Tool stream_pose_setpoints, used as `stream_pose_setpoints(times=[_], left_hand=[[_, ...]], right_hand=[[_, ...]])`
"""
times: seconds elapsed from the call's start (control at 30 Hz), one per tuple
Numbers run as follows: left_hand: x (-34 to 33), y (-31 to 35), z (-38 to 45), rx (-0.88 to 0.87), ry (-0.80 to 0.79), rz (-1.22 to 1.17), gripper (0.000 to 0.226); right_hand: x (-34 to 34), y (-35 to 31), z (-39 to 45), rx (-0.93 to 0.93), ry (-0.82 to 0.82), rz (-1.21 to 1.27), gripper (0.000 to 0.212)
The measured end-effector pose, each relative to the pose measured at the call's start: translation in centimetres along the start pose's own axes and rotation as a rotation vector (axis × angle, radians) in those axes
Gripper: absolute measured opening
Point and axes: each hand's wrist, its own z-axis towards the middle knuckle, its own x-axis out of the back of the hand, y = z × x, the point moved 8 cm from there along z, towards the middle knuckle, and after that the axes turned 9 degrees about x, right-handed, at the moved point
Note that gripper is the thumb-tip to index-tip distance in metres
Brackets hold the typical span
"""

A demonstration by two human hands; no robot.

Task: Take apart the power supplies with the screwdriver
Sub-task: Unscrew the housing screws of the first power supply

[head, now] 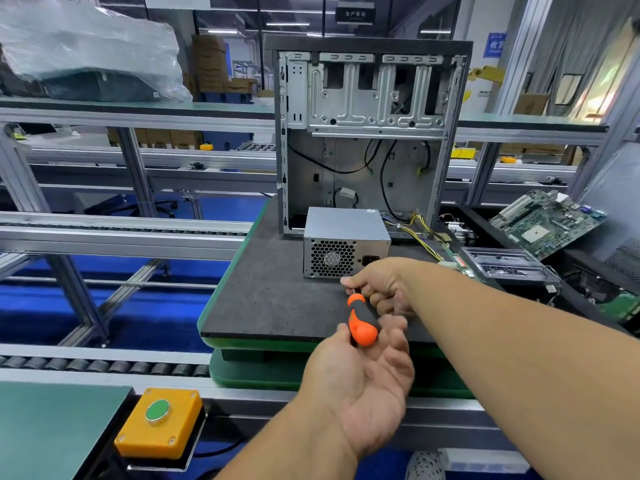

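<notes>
A grey power supply (346, 225) with a honeycomb fan grille stands on the dark mat (263, 292), just in front of an open, upright PC case (363, 133). Yellow and black cables (420, 237) run from the supply's right side. In front of the supply, my right hand (381, 285) grips the black front part of an orange-handled screwdriver (360, 323); its tip is hidden in that fist. My left hand (363, 375) lies palm up below it. The butt of the handle rests between its thumb and relaxed fingers.
A green motherboard (547, 223) and a clear plastic tray (502, 265) lie to the right among loose parts. A yellow box with a green push button (159, 420) sits at the near left. A roller conveyor (104, 367) and aluminium frame rails run along the left.
</notes>
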Motion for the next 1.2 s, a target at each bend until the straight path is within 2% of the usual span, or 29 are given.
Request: stream_pose_setpoints(times=[0.1,0.27,0.47,0.6,0.7,0.77,0.83,0.93,1.03,1.2], left_hand=[[0.1,-0.2,0.0,0.009,0.006,0.05,0.065],[1.0,1.0,-0.3,-0.111,0.157,0.173,0.046],[0.7,-0.3,0.5,-0.035,0.027,-0.093,0.061],[1.2,-0.9,0.6,-0.019,0.038,-0.037,0.063],[1.7,-0.1,0.4,-0.087,0.134,0.07,0.049],[1.6,0.4,0.2,-0.123,0.145,0.073,0.042],[1.3,0.2,0.3,-0.101,0.115,-0.01,0.045],[0.6,-1.0,0.5,-0.002,-0.007,-0.118,0.062],[0.8,-1.1,0.4,0.01,-0.001,-0.038,0.072],[1.2,0.7,-0.5,-0.107,0.157,0.09,0.046]], right_hand=[[0.0,0.1,0.0,-0.01,0.026,-0.012,0.034],[0.1,0.2,0.0,0.004,0.065,-0.032,0.033],[0.2,0.3,0.1,-0.025,-0.029,0.072,0.034],[0.1,0.5,0.1,-0.054,-0.023,0.098,0.033],[0.1,0.4,0.1,-0.05,-0.002,0.085,0.032],[0.1,0.4,0.1,-0.048,0.002,0.078,0.032],[0.1,0.4,0.1,-0.048,-0.003,0.073,0.033],[0.2,0.4,0.0,-0.051,-0.002,0.072,0.032],[0.3,0.4,0.0,-0.046,0.023,0.065,0.03],[0.3,0.4,0.3,-0.045,0.048,0.058,0.027]])
